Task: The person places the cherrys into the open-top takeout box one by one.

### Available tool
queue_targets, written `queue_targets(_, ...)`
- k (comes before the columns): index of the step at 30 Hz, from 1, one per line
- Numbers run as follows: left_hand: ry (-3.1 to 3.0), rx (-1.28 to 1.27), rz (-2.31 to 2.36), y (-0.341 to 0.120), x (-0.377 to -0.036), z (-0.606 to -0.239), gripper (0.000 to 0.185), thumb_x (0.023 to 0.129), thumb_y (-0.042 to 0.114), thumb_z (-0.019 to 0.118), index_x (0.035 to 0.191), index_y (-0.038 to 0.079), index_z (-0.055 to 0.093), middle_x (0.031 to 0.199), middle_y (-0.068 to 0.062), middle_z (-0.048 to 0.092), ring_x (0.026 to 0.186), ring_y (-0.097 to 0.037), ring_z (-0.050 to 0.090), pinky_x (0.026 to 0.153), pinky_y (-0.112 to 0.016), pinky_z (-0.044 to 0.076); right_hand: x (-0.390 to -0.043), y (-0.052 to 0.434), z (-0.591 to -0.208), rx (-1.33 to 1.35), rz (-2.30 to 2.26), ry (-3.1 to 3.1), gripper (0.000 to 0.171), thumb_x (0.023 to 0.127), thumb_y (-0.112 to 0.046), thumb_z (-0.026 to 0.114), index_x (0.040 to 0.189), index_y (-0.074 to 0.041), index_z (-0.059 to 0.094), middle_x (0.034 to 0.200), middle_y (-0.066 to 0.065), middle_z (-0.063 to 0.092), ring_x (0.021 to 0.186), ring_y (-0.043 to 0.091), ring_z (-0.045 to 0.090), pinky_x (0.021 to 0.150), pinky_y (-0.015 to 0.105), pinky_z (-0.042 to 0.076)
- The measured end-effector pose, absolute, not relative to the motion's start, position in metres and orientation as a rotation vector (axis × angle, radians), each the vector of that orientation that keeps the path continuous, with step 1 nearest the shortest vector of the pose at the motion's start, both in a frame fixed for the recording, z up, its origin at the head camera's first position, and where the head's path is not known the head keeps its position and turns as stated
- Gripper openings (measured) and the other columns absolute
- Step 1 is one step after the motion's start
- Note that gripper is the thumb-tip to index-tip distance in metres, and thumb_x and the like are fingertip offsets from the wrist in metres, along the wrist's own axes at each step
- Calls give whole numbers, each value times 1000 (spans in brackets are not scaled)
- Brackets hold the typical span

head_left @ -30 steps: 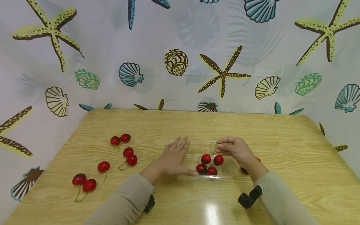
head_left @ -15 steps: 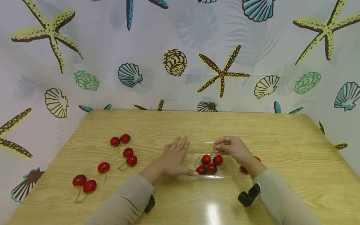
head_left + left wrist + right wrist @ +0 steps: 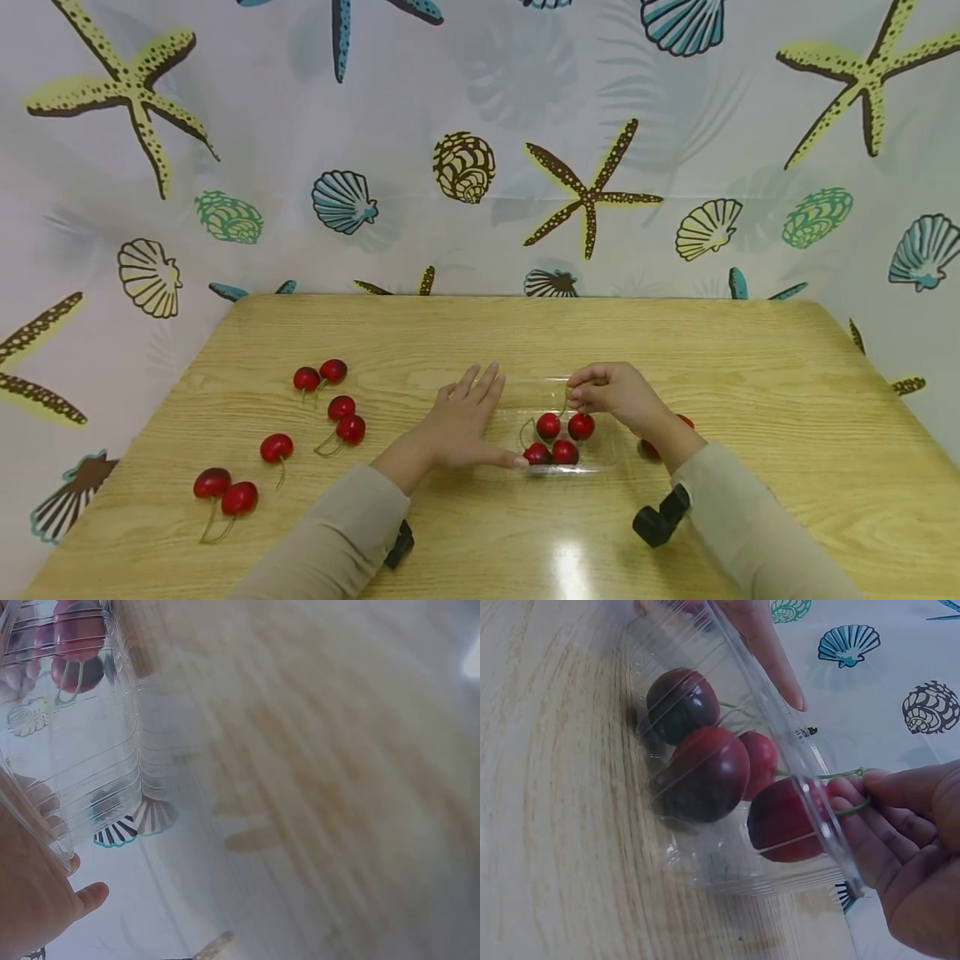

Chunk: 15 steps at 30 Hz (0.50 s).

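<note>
A clear plastic container (image 3: 600,463) sits mid-table with several red cherries in it. My left hand (image 3: 459,427) lies over its left end, fingers straight and spread, the thumb along the near rim. At the far right side, my right hand (image 3: 617,398) pinches the green stem (image 3: 853,774) of a joined cherry pair between thumb and fingertips. That pair, a right cherry (image 3: 581,426) and a left cherry (image 3: 548,426), hangs low inside the container. Two other cherries (image 3: 565,452) rest along its near wall. The left wrist view shows the container's side and part of the left hand.
On the left of the wooden table (image 3: 420,333) lie a far cherry pair (image 3: 333,372), a middle pair (image 3: 350,429), a single cherry (image 3: 277,447) and a near pair (image 3: 239,498). More cherries (image 3: 649,451) are partly hidden behind the right wrist. A patterned curtain (image 3: 405,100) hangs behind.
My right hand has shifted slightly left, with the stem still pinched and its cherries low in the container. My left hand has stayed in place.
</note>
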<state>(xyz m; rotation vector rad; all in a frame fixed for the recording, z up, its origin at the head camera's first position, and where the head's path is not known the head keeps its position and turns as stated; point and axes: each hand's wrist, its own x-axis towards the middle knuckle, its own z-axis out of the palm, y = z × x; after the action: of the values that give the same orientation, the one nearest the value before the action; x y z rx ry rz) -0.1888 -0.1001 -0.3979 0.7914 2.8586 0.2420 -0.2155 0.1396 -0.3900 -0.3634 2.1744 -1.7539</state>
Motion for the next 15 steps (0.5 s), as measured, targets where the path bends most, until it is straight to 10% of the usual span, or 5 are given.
queue_targets(15, 2853, 784, 243, -99, -189, -396, 116, 57, 84, 33, 139, 7, 3, 143, -5, -9, 129, -27, -6, 97, -48, 11, -214, 137, -380, -353, -1625, 2273, 18, 84, 3, 51, 97, 14, 53, 88, 24, 58, 82, 31, 58, 70, 34, 47)
